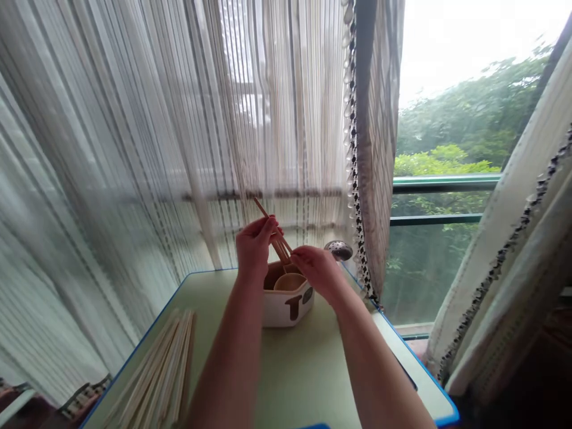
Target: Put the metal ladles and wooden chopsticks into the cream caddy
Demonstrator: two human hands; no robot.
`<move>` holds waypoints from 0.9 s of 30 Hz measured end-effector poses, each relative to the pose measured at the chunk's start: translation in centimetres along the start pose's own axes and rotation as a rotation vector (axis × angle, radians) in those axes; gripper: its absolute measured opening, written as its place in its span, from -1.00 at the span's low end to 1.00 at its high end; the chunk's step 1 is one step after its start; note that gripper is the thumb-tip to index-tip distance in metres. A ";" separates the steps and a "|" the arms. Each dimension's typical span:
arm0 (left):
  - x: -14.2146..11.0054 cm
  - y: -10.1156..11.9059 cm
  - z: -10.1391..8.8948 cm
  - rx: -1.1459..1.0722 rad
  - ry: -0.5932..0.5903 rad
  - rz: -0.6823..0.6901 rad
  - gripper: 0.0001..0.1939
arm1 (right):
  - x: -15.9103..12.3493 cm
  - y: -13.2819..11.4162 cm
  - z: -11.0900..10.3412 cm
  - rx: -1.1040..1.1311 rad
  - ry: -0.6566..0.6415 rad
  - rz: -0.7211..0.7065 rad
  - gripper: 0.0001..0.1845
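Note:
My left hand (254,245) is closed around a few wooden chopsticks (273,233), which slant up and to the left above a white utensil holder (286,305) with a brown mark on its front. My right hand (318,269) is closed in a pinch at the lower ends of the same chopsticks, right over the holder's opening. A tan round insert (289,282) shows inside the holder. The holder stands on a pale green table (304,369) with a blue rim.
A pile of several loose wooden chopsticks (161,375) lies at the table's near left. A perforated metal ladle head (338,249) pokes up behind the holder. Sheer striped curtains (156,137) hang close behind the table; a window with a green railing (442,182) is at right.

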State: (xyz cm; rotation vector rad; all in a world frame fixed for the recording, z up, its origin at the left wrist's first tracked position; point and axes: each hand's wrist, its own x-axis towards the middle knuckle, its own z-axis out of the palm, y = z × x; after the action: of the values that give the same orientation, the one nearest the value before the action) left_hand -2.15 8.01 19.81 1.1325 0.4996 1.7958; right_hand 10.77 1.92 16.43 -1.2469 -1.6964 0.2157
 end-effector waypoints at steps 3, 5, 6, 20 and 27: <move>0.9 -0.4 -1.1 -0.020 -0.037 -0.013 -0.66 | 2.8 0.5 0.0 -0.044 -0.108 -0.021 -0.82; 1.3 -0.6 -1.8 -0.030 -0.059 -0.008 -0.68 | 4.3 0.9 0.0 -0.046 -0.148 -0.034 -0.81; 1.4 -0.8 -2.2 -0.037 -0.055 0.005 -0.69 | 4.9 1.1 0.1 -0.035 -0.157 -0.039 -0.81; 1.5 -2.9 -3.1 0.138 0.012 0.229 -0.71 | 6.2 2.9 2.1 -0.026 -0.055 -0.064 -0.83; 0.9 -3.6 -3.0 0.423 -0.014 0.329 -0.69 | 6.7 4.6 2.4 0.211 -0.034 -0.001 -0.81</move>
State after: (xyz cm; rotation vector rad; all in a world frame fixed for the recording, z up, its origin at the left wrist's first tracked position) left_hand -3.04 10.93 16.14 1.5907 0.7434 2.0161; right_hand 11.84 10.29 16.31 -1.0915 -1.6567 0.4067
